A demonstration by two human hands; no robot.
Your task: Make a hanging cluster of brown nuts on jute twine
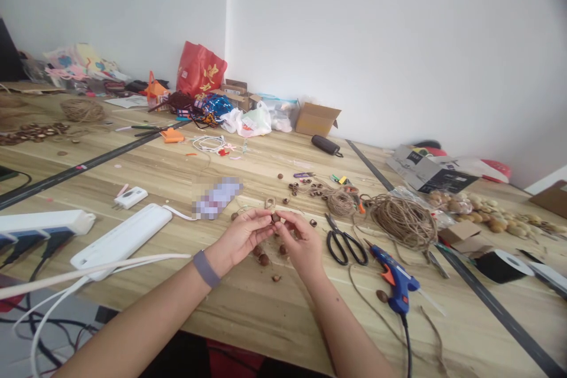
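My left hand (245, 236), with a grey band on its wrist, pinches a small brown nut (275, 218) with a loop of twine (270, 204) just above it. My right hand (301, 240) holds the same nut from the other side, its thumb and fingertips closed on it. Under the hands, several brown nuts (264, 260) lie on the wooden table (212, 319). One small broken piece (276, 278) sits nearer the front edge.
To the right are black scissors (339, 247), a blue glue gun (401, 283) and a coil of twine (404, 221). White power strips (121, 239) with cables lie left. Behind stand a red bag (199, 71) and a cardboard box (316, 120).
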